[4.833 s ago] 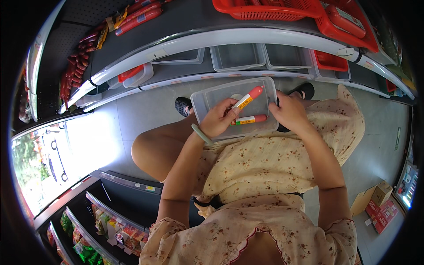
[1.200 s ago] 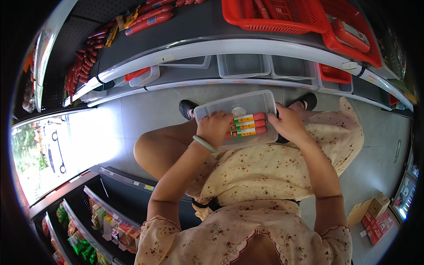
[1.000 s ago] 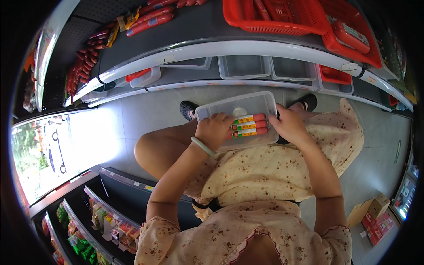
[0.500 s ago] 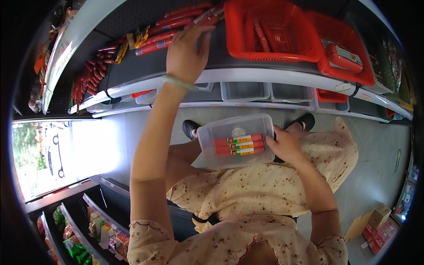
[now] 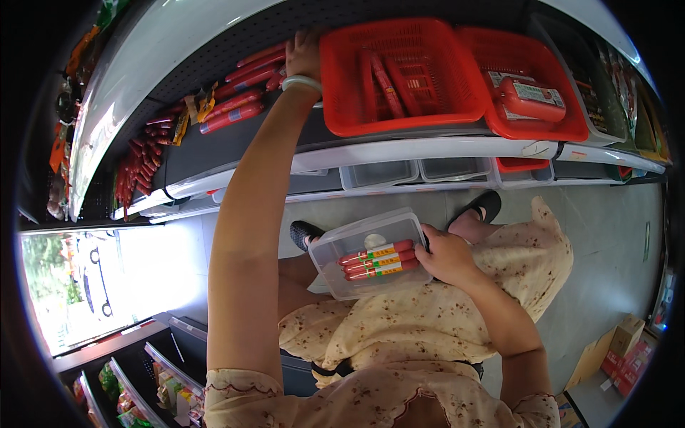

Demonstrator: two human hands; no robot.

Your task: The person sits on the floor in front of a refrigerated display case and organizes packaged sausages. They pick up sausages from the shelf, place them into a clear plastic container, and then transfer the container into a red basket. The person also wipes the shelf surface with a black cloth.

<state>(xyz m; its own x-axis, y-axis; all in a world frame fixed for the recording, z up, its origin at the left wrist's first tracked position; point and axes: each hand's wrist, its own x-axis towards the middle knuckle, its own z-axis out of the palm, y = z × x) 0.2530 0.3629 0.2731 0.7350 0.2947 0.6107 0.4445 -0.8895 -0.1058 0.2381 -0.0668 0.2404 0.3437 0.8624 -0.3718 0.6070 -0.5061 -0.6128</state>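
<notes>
My left hand (image 5: 303, 58) reaches deep onto the upper shelf, among red sausages (image 5: 255, 68) at the left side of a red basket (image 5: 472, 68); its fingertips are too hidden to show what they hold. My right hand (image 5: 446, 255) grips the right end of a translucent plastic container (image 5: 326, 257) above my lap. In the container lie three red sausages (image 5: 378, 260) with yellow and white labels, side by side, and a round pale spot shows behind them. Loose sausages lie inside the red basket. A second red basket (image 5: 579, 130) holds thick packaged sausages (image 5: 531, 101).
Bundles of small sausages (image 5: 139, 167) hang over the shelf edge at the left. Plastic bins (image 5: 378, 171) stand on the lower shelf. A snack rack (image 5: 135, 385) is behind me at lower left, cardboard boxes (image 5: 628, 335) at lower right, a bright glass opening (image 5: 64, 278) at left.
My left hand has left the container and reached up and forward onto the shelf. The container, in my right hand, has moved lower in view. It held two sausages earlier, three now.
</notes>
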